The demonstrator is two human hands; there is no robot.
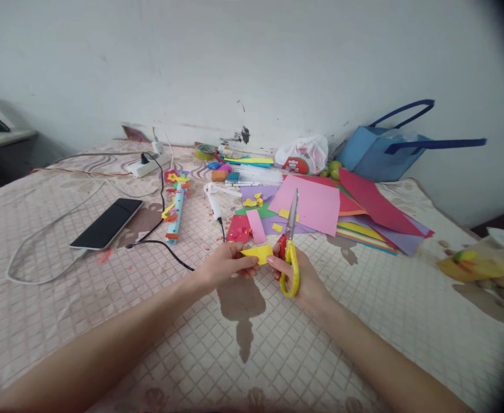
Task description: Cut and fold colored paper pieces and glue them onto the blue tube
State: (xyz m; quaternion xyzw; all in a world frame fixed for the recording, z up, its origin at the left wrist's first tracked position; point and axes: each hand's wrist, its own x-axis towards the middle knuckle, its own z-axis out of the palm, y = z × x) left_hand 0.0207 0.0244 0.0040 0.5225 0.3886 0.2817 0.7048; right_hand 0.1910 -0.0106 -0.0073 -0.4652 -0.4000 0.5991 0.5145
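Between my two hands is a small piece of yellow paper (258, 253), pointed at its left end. My left hand (226, 265) pinches its left part between thumb and fingers. The scissors (292, 241), with yellow and red handles, hang on my right hand (305, 278), blades pointing up and away from me. The thumb of that hand also touches the paper's right end. Just beyond my hands lie a pink paper strip (256, 226), red paper scraps (238, 228) and a white glue gun (213, 201).
A phone (108, 223) on a white cable lies at left, near a power strip (149, 165). A blue paper tube with cut-outs (176, 209) stands left of centre. Coloured sheets (312, 203) spread at right, before a blue bag (372, 152). A black cord (170, 249) crosses the cloth.
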